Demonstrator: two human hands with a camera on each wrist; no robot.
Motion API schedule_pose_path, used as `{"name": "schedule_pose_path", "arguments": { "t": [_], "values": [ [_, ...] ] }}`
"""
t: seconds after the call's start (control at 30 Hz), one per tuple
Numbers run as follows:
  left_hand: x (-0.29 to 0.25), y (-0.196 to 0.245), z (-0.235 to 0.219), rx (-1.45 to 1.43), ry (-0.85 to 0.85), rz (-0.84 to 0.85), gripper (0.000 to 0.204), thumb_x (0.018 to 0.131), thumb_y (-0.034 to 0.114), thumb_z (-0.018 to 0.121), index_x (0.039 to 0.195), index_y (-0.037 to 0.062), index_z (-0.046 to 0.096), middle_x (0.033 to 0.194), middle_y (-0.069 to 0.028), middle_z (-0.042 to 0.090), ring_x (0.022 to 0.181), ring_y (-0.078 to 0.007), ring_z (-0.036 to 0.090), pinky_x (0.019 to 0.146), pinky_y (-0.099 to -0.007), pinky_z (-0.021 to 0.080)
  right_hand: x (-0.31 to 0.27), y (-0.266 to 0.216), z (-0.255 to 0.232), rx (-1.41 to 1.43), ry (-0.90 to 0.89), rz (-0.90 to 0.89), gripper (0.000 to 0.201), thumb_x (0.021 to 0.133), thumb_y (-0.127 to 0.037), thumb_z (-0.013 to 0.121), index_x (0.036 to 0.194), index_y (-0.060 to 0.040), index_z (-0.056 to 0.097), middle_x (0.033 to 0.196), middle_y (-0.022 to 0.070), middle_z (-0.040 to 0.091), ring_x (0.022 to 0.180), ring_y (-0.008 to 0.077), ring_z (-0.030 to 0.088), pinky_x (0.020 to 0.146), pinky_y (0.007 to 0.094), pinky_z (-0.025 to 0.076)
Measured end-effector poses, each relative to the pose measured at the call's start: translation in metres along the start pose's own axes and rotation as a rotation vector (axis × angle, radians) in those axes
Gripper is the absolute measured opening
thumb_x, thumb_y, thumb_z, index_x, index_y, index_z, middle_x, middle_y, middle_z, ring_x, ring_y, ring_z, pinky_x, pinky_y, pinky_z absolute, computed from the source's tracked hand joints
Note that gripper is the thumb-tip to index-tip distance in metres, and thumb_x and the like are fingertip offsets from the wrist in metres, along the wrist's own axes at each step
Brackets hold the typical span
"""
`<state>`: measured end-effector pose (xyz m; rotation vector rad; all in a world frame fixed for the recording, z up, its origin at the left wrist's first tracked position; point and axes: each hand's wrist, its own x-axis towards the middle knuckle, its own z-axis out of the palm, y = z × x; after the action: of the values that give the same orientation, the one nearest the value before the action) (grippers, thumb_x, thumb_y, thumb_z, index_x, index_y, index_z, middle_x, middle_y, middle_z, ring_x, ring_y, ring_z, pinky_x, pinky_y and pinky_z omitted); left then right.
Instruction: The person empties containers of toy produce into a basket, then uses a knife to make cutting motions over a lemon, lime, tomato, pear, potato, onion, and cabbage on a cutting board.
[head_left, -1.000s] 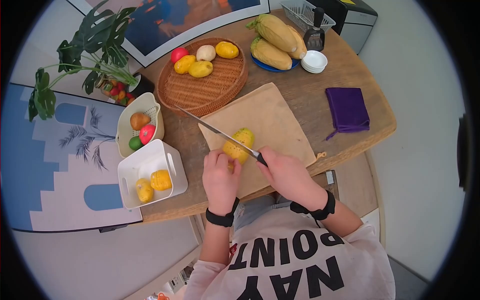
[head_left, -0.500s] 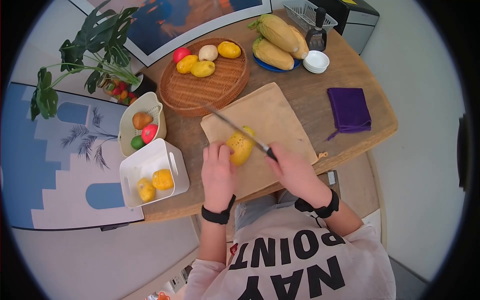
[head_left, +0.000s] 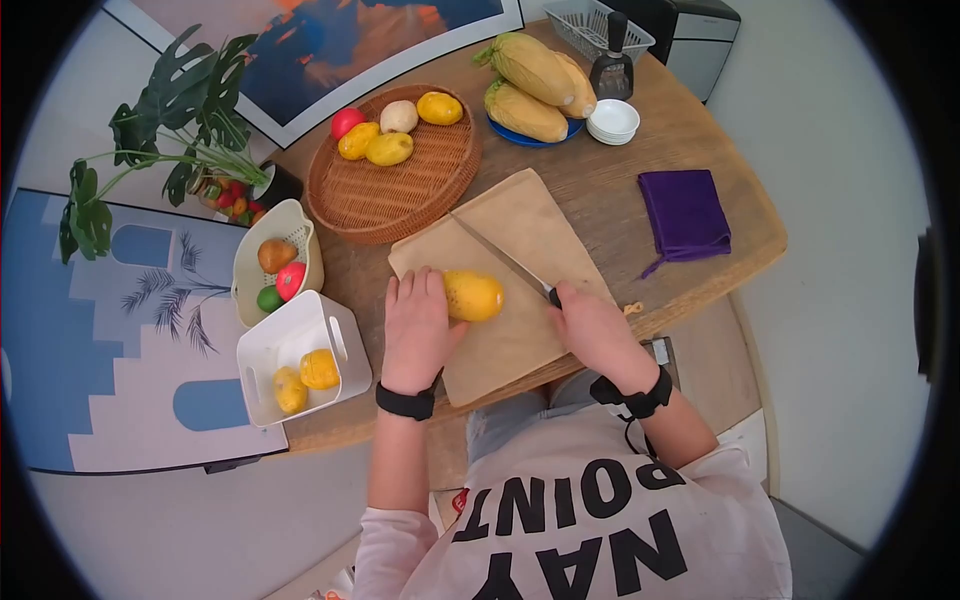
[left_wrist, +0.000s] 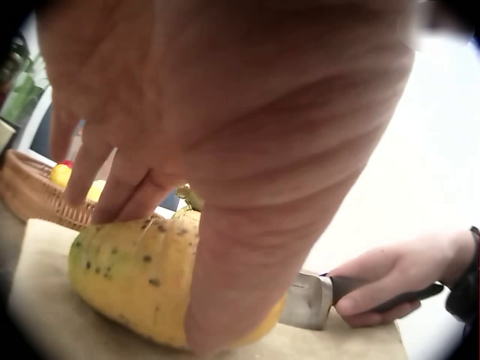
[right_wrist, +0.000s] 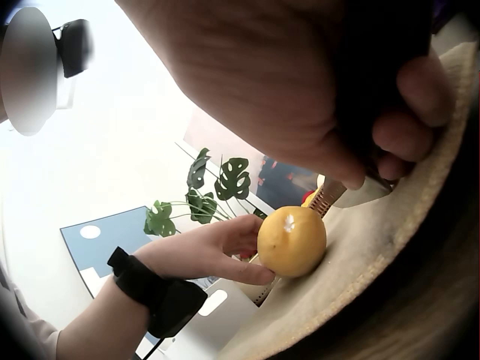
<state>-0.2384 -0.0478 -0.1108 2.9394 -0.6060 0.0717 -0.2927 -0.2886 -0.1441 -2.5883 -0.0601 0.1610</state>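
Note:
A yellow speckled fruit (head_left: 474, 296) lies sideways on the tan cloth-like mat (head_left: 530, 215). The left hand (head_left: 417, 325) grips its left end; in the left wrist view the thumb and fingers (left_wrist: 124, 187) straddle the fruit (left_wrist: 127, 277). The right hand (head_left: 597, 332) holds the black handle of a knife (head_left: 505, 256), whose blade points up and left over the mat, right of the fruit and apart from it. In the right wrist view the fruit's rounded end (right_wrist: 292, 241) faces the camera, with the left hand (right_wrist: 217, 251) behind it.
A wicker tray (head_left: 400, 195) with several fruits stands behind the mat. Left are a cream basket (head_left: 243, 262) and a white bin (head_left: 347, 345) with two yellow fruits. Corn-like produce (head_left: 530, 65), white bowls (head_left: 613, 118) and a purple cloth (head_left: 687, 215) lie to the back and right.
The fruit has turned from roughly upright to sideways in the view. The left hand has moved onto its left end, and the knife has moved off the fruit to the right.

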Motion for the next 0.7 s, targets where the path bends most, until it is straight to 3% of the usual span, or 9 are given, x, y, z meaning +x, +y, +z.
{"name": "schedule_pose_path", "arguments": {
  "t": [0.1,0.2,0.3,0.4,0.5,0.6,0.7],
  "values": [
    [0.002,0.008,0.012,-0.103,0.197,0.210,0.064,0.072,0.016,0.084,0.128,0.0042,0.055,0.128,-0.0173,0.061,0.124,-0.0372,0.055,0.111,-0.0486,0.040,0.003,0.002,0.003,-0.005,-0.008,0.005,0.021,0.101,-0.022,0.058,0.101,-0.0008,0.054,0.084,0.0218,0.070,0.084,0.0419,0.070,0.071,0.0526,0.055],
    [0.007,0.022,0.014,-0.133,0.160,0.164,0.060,0.073,0.017,0.083,0.125,0.0042,0.056,0.123,-0.0165,0.061,0.117,-0.0371,0.057,0.102,-0.0464,0.045,0.003,0.005,0.003,0.051,-0.013,-0.007,0.023,0.100,-0.021,0.059,0.104,0.0005,0.052,0.087,0.0255,0.068,0.088,0.0460,0.067,0.074,0.0554,0.052],
    [0.014,0.028,0.017,-0.138,0.094,-0.105,0.055,0.072,0.013,0.083,0.120,0.0030,0.058,0.120,-0.0153,0.059,0.110,-0.0356,0.057,0.095,-0.0461,0.047,0.003,0.004,0.004,0.053,-0.020,0.010,0.023,0.100,-0.021,0.059,0.104,0.0006,0.052,0.087,0.0255,0.068,0.088,0.0462,0.066,0.075,0.0553,0.052],
    [0.018,0.026,0.021,-0.217,0.151,-0.111,0.049,0.072,0.008,0.081,0.115,0.0030,0.059,0.118,-0.0148,0.058,0.109,-0.0360,0.056,0.096,-0.0450,0.047,0.002,0.000,0.001,0.056,-0.039,0.040,0.023,0.100,-0.020,0.059,0.103,0.0009,0.052,0.087,0.0258,0.068,0.089,0.0463,0.066,0.075,0.0551,0.052],
    [0.016,0.029,0.022,-0.299,0.322,0.112,0.043,0.072,0.008,0.082,0.108,0.0054,0.059,0.115,-0.0127,0.059,0.109,-0.0351,0.055,0.095,-0.0429,0.047,0.003,0.002,0.000,0.062,-0.035,0.022,0.023,0.100,-0.021,0.059,0.106,0.0004,0.053,0.088,0.0261,0.068,0.088,0.0466,0.066,0.074,0.0550,0.052],
    [0.013,0.021,0.033,-0.342,0.326,0.177,0.042,0.071,0.005,0.082,0.107,0.0063,0.060,0.115,-0.0119,0.059,0.109,-0.0346,0.054,0.095,-0.0435,0.046,-0.003,-0.003,-0.009,0.066,0.051,-0.050,0.022,0.101,-0.022,0.057,0.106,-0.0011,0.051,0.083,0.0223,0.069,0.083,0.0430,0.069,0.070,0.0538,0.054],
    [0.016,0.019,0.036,-0.432,0.343,0.139,0.039,0.072,0.005,0.082,0.105,0.0075,0.060,0.116,-0.0121,0.058,0.109,-0.0345,0.053,0.096,-0.0432,0.045,-0.008,-0.024,-0.024,0.159,0.113,-0.028,0.022,0.102,-0.021,0.057,0.107,-0.0009,0.050,0.083,0.0230,0.069,0.082,0.0445,0.068,0.069,0.0546,0.052]
  ]
}}
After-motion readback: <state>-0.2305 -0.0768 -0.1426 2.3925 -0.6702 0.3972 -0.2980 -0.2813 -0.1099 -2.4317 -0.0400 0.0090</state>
